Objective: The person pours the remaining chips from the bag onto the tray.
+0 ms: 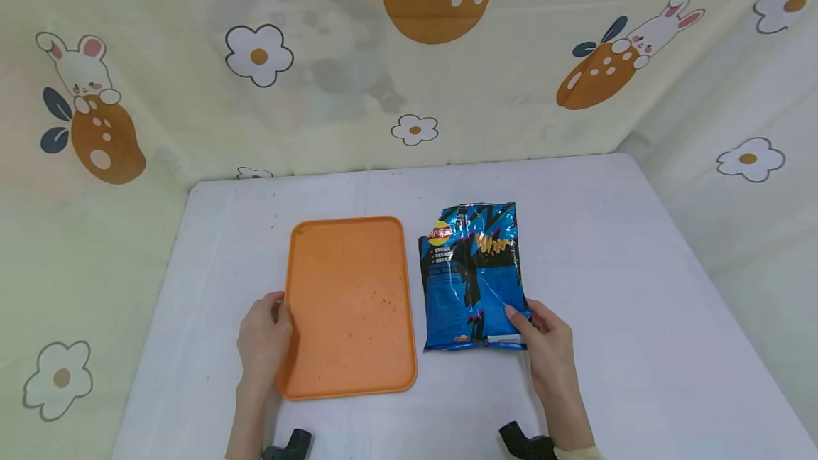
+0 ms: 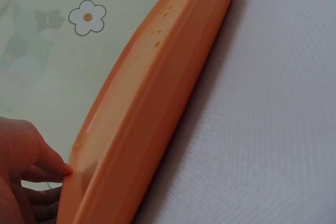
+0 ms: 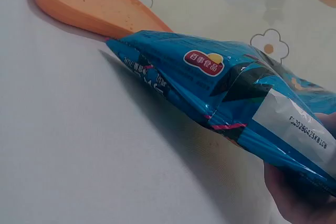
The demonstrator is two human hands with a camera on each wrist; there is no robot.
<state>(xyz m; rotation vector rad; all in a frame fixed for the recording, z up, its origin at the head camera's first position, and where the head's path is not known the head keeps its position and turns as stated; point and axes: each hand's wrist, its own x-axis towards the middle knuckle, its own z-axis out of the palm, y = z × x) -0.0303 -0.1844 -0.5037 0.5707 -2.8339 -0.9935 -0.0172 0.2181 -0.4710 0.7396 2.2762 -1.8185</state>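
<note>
An orange rectangular tray (image 1: pixel 345 268) with a raised rim lies in the middle of the table, small crumbs scattered over its surface. At its left side my left hand (image 1: pixel 265 343) pinches the rim, the thumb on the edge and the other fingers bent at the outside. To the right of the tray is a blue and black chip bag (image 1: pixel 447 297) with a yellow and red logo and a notch at its upper left. My right hand (image 1: pixel 551 350) grips the bag's lower right corner, thumb on top and fingers beneath. In the right wrist view, the bag (image 3: pixel 184 77) casts a shadow on the cloth.
A white cloth (image 1: pixel 639 289) covers the table. Patterned curtains (image 1: pixel 332 98) with rabbits and flowers stand behind and at both sides. Black wrist mounts (image 1: pixel 290 444) show by both forearms at the front. A few specks lie on the cloth left of the tray.
</note>
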